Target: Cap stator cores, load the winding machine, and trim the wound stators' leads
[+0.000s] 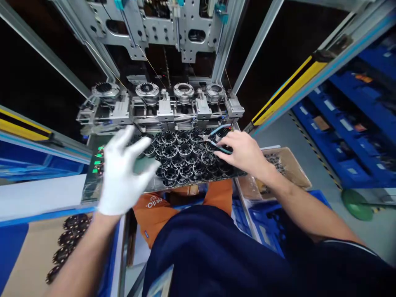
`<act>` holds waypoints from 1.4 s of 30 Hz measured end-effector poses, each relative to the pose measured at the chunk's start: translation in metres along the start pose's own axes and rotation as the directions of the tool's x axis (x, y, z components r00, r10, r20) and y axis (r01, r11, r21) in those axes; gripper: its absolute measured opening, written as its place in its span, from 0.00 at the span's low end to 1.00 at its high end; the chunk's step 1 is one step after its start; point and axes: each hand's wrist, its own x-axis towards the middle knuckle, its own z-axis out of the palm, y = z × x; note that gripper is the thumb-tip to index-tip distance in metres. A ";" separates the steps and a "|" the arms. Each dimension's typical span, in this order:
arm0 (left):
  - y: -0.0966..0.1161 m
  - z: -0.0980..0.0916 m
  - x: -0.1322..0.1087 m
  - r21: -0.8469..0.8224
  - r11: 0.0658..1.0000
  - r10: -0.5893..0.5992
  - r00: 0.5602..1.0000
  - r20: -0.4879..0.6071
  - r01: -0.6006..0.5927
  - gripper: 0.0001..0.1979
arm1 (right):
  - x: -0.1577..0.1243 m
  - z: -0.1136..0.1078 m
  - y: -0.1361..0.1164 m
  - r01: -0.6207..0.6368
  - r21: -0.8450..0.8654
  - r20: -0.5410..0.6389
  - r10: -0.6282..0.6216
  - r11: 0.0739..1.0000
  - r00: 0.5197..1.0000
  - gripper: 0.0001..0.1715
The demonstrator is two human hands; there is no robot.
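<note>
My left hand [123, 173] wears a white glove and hovers with fingers spread over the left part of a metal shelf [93, 181], holding nothing. Its fingertips are close to several black ring-shaped stator parts [182, 159] packed on the shelf. My bare right hand [243, 150] rests on the right side of those parts and is closed on blue-handled pliers [216, 136], whose tips point left over the rings.
Behind the shelf stands a machine with several round fixtures [184, 91] in a row. A cardboard box [291, 165] with more parts sits right. More black rings [68, 239] lie on cardboard at lower left. Blue bins [349, 140] line the right side.
</note>
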 end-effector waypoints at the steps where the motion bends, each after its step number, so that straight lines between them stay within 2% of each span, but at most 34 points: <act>1: 0.021 0.012 -0.009 -0.031 0.999 0.023 0.999 0.047 -0.022 0.31 | -0.015 0.006 0.006 -0.022 0.005 0.007 0.022 1.000 1.000 0.10; 4: 0.065 0.051 -0.010 -0.074 0.991 0.118 0.980 0.162 -0.107 0.23 | -0.031 0.022 0.015 -0.046 0.031 0.007 0.045 0.998 0.999 0.13; 8: 0.091 0.090 0.010 -0.064 0.976 0.217 0.936 0.277 -0.207 0.18 | -0.028 0.024 0.018 -0.036 0.068 -0.002 0.036 0.997 0.999 0.14; 13: 0.098 0.114 0.013 -0.038 0.980 0.195 0.922 0.335 -0.193 0.16 | -0.030 0.022 0.022 -0.002 0.110 -0.021 0.005 0.994 1.000 0.15; 19: 0.093 0.125 0.014 -0.026 0.977 0.209 0.932 0.298 -0.211 0.10 | -0.027 0.020 0.042 0.014 0.092 -0.084 -0.006 0.996 0.996 0.15; 22: 0.091 0.121 0.010 -0.029 0.972 0.234 0.945 0.230 -0.233 0.05 | -0.030 0.019 0.050 0.034 0.080 -0.121 -0.024 0.996 0.992 0.16; 25: 0.093 0.108 -0.001 -0.028 0.974 0.228 0.967 0.117 -0.226 0.04 | -0.041 0.019 0.050 0.104 0.077 -0.151 -0.092 0.992 0.984 0.19; 27: 0.095 0.096 -0.009 -0.100 0.981 0.170 0.985 0.034 -0.165 0.06 | -0.049 0.024 0.047 0.168 0.070 -0.151 -0.156 0.983 0.976 0.16; 29: 0.099 0.084 -0.014 -0.274 0.961 0.053 0.998 0.020 -0.046 0.08 | -0.054 0.032 0.045 0.221 0.056 -0.132 -0.213 0.974 0.968 0.11; 31: 0.104 0.071 -0.014 -0.481 0.866 -0.096 0.990 0.102 0.133 0.11 | -0.055 0.040 0.043 0.255 0.045 -0.110 -0.249 0.966 0.962 0.10; 34: 0.113 0.056 -0.013 -0.681 0.645 -0.239 0.938 0.252 0.347 0.16 | -0.057 0.045 0.040 0.280 0.037 -0.104 -0.274 0.959 0.956 0.06; 36: 0.115 0.046 -0.011 -0.755 0.529 -0.274 0.920 0.280 0.387 0.19 | -0.060 0.037 0.034 0.295 0.050 -0.117 -0.288 0.954 0.951 0.08; 38: 0.111 0.035 -0.006 -0.791 0.477 -0.308 0.916 0.256 0.382 0.22 | -0.063 0.023 0.027 0.322 0.096 -0.143 -0.307 0.942 0.941 0.10; 40: 0.101 0.021 0.005 -0.766 0.541 -0.347 0.922 0.173 0.347 0.34 | -0.060 0.005 0.021 0.338 0.190 -0.176 -0.307 0.922 0.935 0.10; 42: 0.084 0.008 0.029 -0.635 0.710 -0.327 0.941 0.087 0.305 0.47 | -0.046 -0.012 0.019 0.319 0.316 -0.246 -0.247 0.893 0.937 0.16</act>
